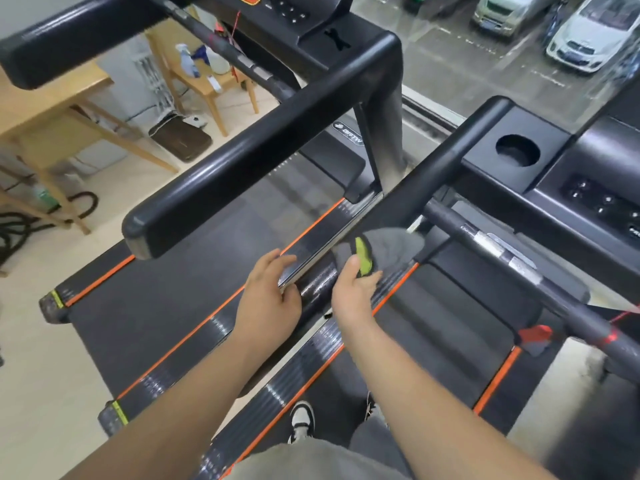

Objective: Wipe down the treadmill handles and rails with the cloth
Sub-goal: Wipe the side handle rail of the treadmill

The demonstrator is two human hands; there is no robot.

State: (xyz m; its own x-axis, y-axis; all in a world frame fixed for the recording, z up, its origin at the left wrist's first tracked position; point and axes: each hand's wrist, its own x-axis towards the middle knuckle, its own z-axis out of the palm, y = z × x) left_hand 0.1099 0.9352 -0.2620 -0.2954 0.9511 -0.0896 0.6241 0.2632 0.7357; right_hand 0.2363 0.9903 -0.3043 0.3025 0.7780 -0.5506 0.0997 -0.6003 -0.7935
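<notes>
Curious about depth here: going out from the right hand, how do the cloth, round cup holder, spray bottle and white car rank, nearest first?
1. cloth: held in the right hand, under the thumb.
2. cup holder: ahead, to the right.
3. spray bottle: on the wooden stool, far left across the room.
4. white car: outside, top right.

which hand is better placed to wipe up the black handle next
Right. The right hand pinches the cloth against the black handle; the left hand rests bare at its near end.
</notes>
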